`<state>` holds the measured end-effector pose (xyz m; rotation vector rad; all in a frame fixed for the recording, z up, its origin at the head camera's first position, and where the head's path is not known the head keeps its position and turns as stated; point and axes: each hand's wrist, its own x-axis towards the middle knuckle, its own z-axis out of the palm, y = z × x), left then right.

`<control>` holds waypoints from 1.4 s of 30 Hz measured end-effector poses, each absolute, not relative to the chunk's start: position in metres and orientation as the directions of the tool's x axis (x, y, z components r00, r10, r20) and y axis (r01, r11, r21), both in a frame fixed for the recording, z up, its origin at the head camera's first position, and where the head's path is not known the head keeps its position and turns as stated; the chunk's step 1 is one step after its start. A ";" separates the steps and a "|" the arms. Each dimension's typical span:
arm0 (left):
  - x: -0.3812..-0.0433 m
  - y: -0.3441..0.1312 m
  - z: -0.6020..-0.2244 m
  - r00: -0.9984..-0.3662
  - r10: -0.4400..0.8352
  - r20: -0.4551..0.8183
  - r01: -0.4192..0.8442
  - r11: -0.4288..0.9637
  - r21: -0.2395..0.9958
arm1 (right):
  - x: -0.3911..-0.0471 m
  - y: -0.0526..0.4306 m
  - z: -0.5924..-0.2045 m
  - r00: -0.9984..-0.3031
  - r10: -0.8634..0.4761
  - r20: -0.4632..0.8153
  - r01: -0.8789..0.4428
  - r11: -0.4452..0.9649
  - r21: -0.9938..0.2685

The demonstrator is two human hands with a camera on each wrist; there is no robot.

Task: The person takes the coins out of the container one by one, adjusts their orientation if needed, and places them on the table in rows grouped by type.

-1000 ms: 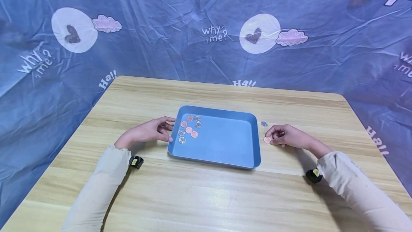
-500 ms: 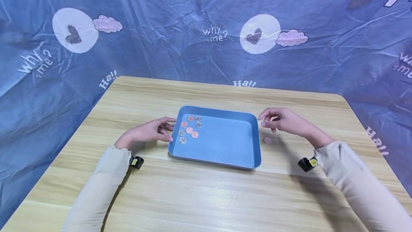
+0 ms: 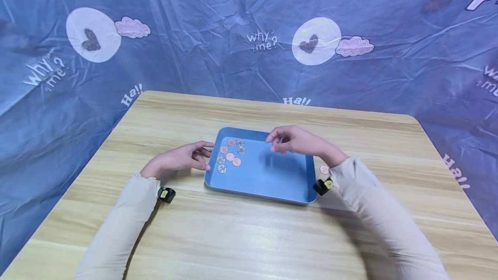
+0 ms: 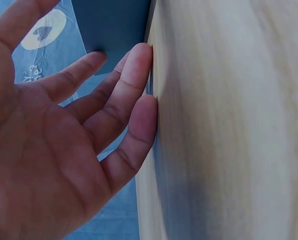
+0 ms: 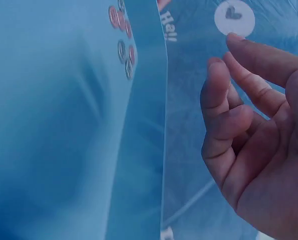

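My left hand [image 3: 181,157] rests beside the left end of a blue tray [image 3: 264,187], loose fingers touching its outer wall. In the left wrist view, one fingertip meets the dark tray side [image 4: 111,25], and other fingers rest on the wood. My right hand [image 3: 297,140] hovers over the tray's right half, its fingers loosely bent. A gap shows between thumb and fingers in the right wrist view, with no coin visible there. Copper coins [image 3: 236,162] and silver coins [image 3: 221,169] lie flat in the tray's left part. Another copper coin [image 3: 324,170] lies on the table, right of the tray.
The wooden table [image 3: 233,237] reaches back to a blue printed cloth [image 3: 218,55]. Black wrist cameras hang at the left cuff [image 3: 166,195] and right cuff [image 3: 322,186]. The right forearm covers the spot where a silver coin lay earlier.
My right hand has left the copper coin on the table, lifted, and moved left over the tray. The silver coin beside the tray is no longer visible. The left hand stays put.
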<state>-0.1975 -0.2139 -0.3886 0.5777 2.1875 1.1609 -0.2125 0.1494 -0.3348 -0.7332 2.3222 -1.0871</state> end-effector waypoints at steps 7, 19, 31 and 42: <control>-0.197 -0.215 -0.390 -0.730 0.615 -0.298 0.099 0.527 0.844 | -0.223 0.109 -0.349 -0.673 -0.691 -0.262 -0.257 0.552 -0.794; -0.197 -0.214 -0.386 -0.721 0.620 -0.309 0.089 0.525 0.846 | -0.227 0.066 -0.380 -0.631 -0.722 -0.284 -0.348 0.590 -0.728; -0.198 -0.214 -0.388 -0.720 0.620 -0.311 0.088 0.526 0.846 | -0.222 0.056 -0.391 -0.703 -0.682 -0.201 -0.454 0.648 -0.612; -0.200 -0.214 -0.389 -0.719 0.621 -0.312 0.086 0.525 0.847 | -0.222 0.056 -0.393 -0.723 -0.661 -0.204 -0.432 0.662 -0.612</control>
